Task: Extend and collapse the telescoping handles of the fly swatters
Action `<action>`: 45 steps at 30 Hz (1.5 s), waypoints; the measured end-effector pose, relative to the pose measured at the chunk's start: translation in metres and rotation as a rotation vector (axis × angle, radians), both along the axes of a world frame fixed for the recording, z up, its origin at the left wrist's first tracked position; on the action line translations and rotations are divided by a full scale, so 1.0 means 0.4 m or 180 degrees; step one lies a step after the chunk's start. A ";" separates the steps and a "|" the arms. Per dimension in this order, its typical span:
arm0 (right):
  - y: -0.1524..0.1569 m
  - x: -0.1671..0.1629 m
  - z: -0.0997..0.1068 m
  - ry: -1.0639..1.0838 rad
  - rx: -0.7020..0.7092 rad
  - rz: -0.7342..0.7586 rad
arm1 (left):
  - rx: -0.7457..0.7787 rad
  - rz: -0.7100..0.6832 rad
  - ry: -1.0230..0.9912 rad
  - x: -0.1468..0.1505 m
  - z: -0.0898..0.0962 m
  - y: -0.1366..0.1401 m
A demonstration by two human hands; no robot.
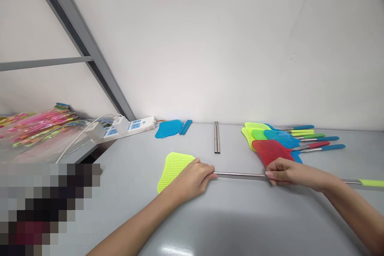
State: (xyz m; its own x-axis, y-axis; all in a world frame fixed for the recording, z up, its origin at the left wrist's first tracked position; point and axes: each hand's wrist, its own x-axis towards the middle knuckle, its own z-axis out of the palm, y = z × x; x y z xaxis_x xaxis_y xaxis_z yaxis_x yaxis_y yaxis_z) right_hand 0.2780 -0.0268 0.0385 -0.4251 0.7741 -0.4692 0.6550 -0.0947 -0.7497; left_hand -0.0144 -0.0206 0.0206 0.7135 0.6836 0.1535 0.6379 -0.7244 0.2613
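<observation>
A yellow-green fly swatter [175, 168] lies across the grey table in front of me, its perforated head to the left and its thin metal rod running right. My left hand [195, 177] is closed round the neck, where head and rod meet, hiding that joint. Farther right, my right hand [283, 172] pinches the rod between thumb and fingers. Past my right wrist the rod shows again and ends in a yellow-green handle [372, 183] at the picture's right edge.
Near the wall lie blue swatter heads [168, 129], blue handles [186, 127] and metal rods [217, 138]. Several assembled swatters [271, 150] are piled at right. A white power strip [135, 128] with plugs sits at left, beside bagged colourful items [39, 128]. Grey metal framing [90, 56] rises there.
</observation>
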 end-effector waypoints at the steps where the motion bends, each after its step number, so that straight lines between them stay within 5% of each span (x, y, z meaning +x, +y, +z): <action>1: -0.002 -0.002 0.001 0.0014 -0.0073 -0.0036 | 0.0030 0.0006 0.0010 0.001 0.002 -0.001; 12: -0.011 -0.009 -0.027 0.0315 -0.0777 -0.0131 | 0.0174 -0.0005 0.0134 0.009 0.003 -0.012; 45: -0.008 -0.024 -0.067 0.1189 -0.1650 0.0076 | 0.0653 -0.0002 0.0363 0.028 -0.012 -0.039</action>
